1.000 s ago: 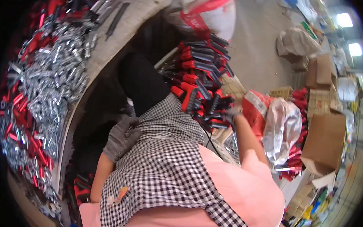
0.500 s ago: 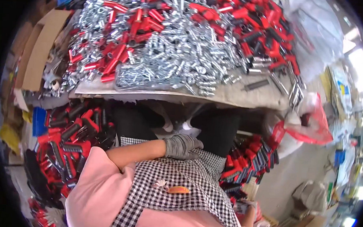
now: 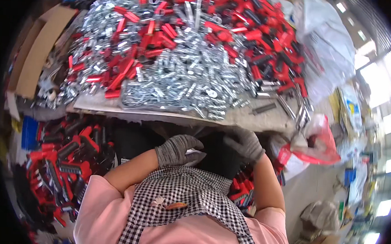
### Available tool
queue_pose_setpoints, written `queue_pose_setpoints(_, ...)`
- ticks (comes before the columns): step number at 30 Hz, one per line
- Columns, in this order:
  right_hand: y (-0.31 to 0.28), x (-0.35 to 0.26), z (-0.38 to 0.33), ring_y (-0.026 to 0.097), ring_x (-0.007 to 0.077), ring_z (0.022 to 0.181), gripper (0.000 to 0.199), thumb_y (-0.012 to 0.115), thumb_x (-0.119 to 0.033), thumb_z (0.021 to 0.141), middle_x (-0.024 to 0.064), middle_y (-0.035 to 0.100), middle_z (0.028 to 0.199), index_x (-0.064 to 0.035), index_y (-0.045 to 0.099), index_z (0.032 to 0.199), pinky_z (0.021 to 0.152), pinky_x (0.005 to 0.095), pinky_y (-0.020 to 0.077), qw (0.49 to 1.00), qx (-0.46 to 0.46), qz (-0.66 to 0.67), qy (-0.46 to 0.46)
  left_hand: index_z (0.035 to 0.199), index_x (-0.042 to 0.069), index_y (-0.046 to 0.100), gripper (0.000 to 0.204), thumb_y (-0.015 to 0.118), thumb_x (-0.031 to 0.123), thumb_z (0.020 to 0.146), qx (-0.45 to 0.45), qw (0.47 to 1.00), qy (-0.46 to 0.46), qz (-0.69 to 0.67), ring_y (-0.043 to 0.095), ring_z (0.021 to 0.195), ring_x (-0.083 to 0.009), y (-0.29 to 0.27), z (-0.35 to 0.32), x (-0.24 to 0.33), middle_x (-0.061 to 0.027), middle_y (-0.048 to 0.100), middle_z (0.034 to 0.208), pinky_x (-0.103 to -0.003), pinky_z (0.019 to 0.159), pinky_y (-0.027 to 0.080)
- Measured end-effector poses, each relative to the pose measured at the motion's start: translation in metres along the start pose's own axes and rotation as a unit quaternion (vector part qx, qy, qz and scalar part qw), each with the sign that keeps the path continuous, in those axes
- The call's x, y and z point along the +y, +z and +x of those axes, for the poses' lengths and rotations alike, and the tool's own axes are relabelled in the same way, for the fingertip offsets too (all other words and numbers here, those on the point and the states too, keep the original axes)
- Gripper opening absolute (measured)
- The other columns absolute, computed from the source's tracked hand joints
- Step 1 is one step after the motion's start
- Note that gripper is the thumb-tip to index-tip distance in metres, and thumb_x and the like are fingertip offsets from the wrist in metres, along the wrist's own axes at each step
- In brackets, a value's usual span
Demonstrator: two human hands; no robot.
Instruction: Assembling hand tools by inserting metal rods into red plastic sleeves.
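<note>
My left hand [image 3: 176,150], in a grey knitted glove, is above my lap over the checked apron [image 3: 188,183]. Its fingers are bent, and a small pale patch shows between thumb and fingers; I cannot make out what it is. To the right, my gloved right hand [image 3: 247,146] hangs below the table's front edge, over my dark trouser leg. Its fingers look spread with nothing between them, though slightly blurred. Beyond both hands, a heap of shiny metal parts [image 3: 184,77] lies on the table [image 3: 235,117], mixed with red pieces [image 3: 125,72].
Red and black handles [image 3: 65,164] are piled at my left, and more red and black pieces [image 3: 241,188] lie at my right. A cardboard box [image 3: 42,54] stands at the table's left end. A red-and-white plastic bag [image 3: 320,144] hangs by its right corner.
My right hand has come up from the lower right to beside the table edge. My left hand has shifted left and its thumb has parted from the fingers. The view has shifted slightly.
</note>
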State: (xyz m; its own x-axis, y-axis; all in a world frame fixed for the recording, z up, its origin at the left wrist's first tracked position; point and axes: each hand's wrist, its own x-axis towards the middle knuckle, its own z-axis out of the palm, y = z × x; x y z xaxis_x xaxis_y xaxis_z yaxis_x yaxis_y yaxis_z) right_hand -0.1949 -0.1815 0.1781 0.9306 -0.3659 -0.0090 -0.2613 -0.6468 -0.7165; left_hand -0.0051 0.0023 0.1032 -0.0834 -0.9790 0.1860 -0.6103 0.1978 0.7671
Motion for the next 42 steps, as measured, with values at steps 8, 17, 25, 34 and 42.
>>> queue_pose_setpoints(8,0.058,-0.055,0.129,0.064,0.0212,0.077,0.036,0.066,-0.026,0.084,0.0126,0.066,0.087,-0.0004,0.062,0.109,0.073,0.0323,0.0505,0.990,-0.063,0.019,-0.122,0.101,0.004,0.059,0.027,0.064,0.019,0.079,0.350,0.837,-0.206,0.366,0.060,0.090,-0.0356,-0.141,-0.026,-0.042,-0.0177,0.062,0.097,-0.045,0.080,0.048)
queue_pose_setpoints(17,0.104,-0.076,0.185,0.064,0.0330,0.083,0.043,0.059,-0.036,0.083,0.0154,0.068,0.088,-0.0051,0.060,0.113,0.078,0.0428,0.0500,0.972,-0.074,-0.164,-0.152,0.108,0.006,0.059,0.034,0.058,0.019,0.077,0.185,0.781,-0.383,0.456,0.061,0.093,-0.0308,-0.180,0.001,-0.097,-0.0137,0.062,0.102,-0.041,0.078,0.049)
queue_pose_setpoints(25,0.085,-0.084,0.199,0.062,0.0348,0.091,0.049,0.057,-0.043,0.083,0.0177,0.066,0.097,-0.0062,0.058,0.116,0.083,0.0451,0.0476,0.943,-0.119,-0.282,-0.131,0.109,0.005,0.055,0.034,0.060,0.022,0.079,0.203,0.842,-0.350,0.356,0.064,0.089,-0.0341,-0.199,0.018,-0.087,-0.0194,0.065,0.094,-0.046,0.077,0.051)
queue_pose_setpoints(34,-0.037,-0.099,0.341,0.061,0.0374,0.100,0.044,0.061,-0.036,0.082,0.0215,0.065,0.105,-0.0038,0.060,0.112,0.089,0.0431,0.0469,0.941,0.211,-0.250,0.091,0.115,0.004,0.054,0.049,0.060,0.028,0.073,0.278,0.823,-0.264,0.420,0.059,0.085,-0.0339,-0.164,-0.009,-0.132,-0.0191,0.059,0.095,-0.046,0.077,0.048)
queue_pose_setpoints(42,-0.078,0.002,0.403,0.063,0.0223,0.079,0.042,0.067,-0.028,0.077,0.0127,0.067,0.091,0.0008,0.062,0.108,0.071,0.0358,0.0490,0.971,0.211,-0.059,0.094,0.115,0.004,0.056,0.048,0.067,0.023,0.072,0.376,0.812,-0.153,0.419,0.055,0.096,-0.0357,-0.161,-0.002,-0.084,-0.0192,0.056,0.106,-0.048,0.085,0.044)
